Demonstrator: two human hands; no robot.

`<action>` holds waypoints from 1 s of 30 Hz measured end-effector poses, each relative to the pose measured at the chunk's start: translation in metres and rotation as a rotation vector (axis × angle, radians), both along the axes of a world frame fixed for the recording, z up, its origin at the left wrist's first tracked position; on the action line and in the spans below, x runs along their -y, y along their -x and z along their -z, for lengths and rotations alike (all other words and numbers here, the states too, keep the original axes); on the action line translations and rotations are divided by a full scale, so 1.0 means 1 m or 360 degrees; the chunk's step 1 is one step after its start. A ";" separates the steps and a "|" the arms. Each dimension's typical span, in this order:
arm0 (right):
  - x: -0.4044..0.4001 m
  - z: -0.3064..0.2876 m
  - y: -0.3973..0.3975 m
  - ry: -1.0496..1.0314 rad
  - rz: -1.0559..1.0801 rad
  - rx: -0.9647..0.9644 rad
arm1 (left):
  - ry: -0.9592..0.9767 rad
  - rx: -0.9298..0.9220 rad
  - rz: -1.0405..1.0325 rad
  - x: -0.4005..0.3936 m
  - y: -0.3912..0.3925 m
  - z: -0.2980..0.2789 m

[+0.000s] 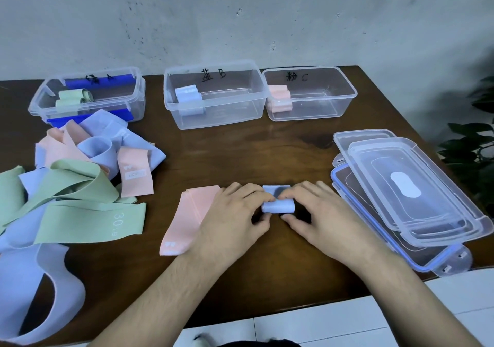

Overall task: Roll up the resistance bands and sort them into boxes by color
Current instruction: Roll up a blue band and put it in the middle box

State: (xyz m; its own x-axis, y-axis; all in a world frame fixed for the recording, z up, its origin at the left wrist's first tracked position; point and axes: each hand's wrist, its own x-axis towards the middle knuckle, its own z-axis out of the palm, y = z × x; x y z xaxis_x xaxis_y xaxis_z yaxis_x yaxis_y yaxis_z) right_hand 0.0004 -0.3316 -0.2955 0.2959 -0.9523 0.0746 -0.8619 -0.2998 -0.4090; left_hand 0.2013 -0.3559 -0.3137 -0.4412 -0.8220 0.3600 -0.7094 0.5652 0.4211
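Band in hand: a blue resistance band [278, 205] lies at the lower centre of the frame on the bench [240, 148], mostly wound into a short roll, with a flat tail showing just beyond it; the tail suggests the rolling is not yet finished.
Left grip: the left hand [232, 218] pinches the roll's left end, fingers curled over the top and thumb beneath, probably to keep the coil from springing open.
Right grip: the right hand [318, 215] pinches the right end the same way, so both ends turn evenly and the roll stays square.
Waiting band: a pink band [187, 218] lies flat just left of the left hand, partly under it, close by as a likely next piece.
Unsorted pile: green, blue and pink bands [80, 186] sprawl in a heap at the left of the frame, within easy reach.
Green box [88, 95]: upper left, holding rolled green bands.
Blue box [213, 92]: upper centre, with a rolled blue band at its left end; judging by colour, this roll belongs there.
Pink box [310, 92]: just right of the blue one, rolled pink bands at its left end.
Lids [406, 199]: stacked at the right of the frame, clear of the open boxes so that rolls can drop in.
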 end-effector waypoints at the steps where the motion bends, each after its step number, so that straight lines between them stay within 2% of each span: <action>1: 0.001 0.001 0.000 0.0024 0.0002 0.0019 | -0.0012 -0.0012 -0.0002 0.001 0.000 0.001; 15: -0.044 -0.004 0.005 0.0163 -0.0162 0.0011 | 0.0009 0.0071 0.0107 -0.039 -0.009 -0.005; 23: -0.053 -0.002 0.003 0.0226 -0.0106 -0.0033 | -0.0109 0.0085 0.0060 -0.047 -0.008 -0.007; 30: -0.051 0.006 0.001 0.0269 -0.0078 0.0112 | -0.0322 -0.0048 0.0030 -0.047 -0.009 -0.004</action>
